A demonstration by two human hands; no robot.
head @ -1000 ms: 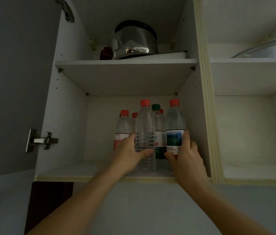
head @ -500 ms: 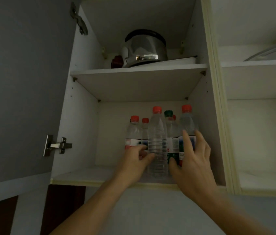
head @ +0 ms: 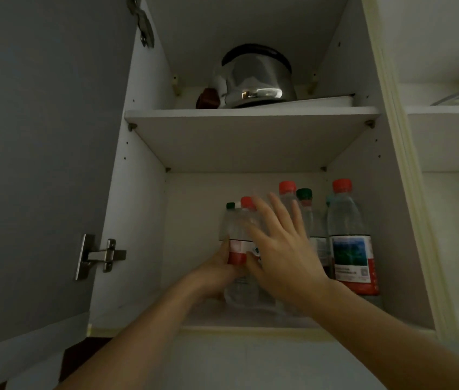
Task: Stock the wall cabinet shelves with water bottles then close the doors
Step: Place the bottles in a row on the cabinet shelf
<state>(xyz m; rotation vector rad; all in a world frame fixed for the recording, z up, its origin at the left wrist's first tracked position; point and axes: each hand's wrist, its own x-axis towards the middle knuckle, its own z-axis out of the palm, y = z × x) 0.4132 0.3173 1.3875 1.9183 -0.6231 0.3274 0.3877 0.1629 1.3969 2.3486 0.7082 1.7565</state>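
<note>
- A steel kettle [head: 253, 77] sits on the upper shelf [head: 251, 112], clear of the work below; the grey door [head: 39, 164] stands swung open at 9 o'clock, its hinge [head: 101, 256] showing on the side wall.
- On the lower shelf [head: 144, 313] the water bottles cluster from centre toward 3 o'clock, all upright, long axes vertical, caps up; the labelled bottle [head: 349, 243] stands close to the right wall.
- The left hand [head: 220, 271] is wrapped around the lower body of a red-capped bottle [head: 236, 235], at the left of the cluster.
- The right hand [head: 279, 249] is spread flat, fingers apart, holding nothing, and hides the middle bottles behind it.
- Bare shelf lies toward 9 o'clock of the held bottle, up to the left wall; headroom remains above the caps.
</note>
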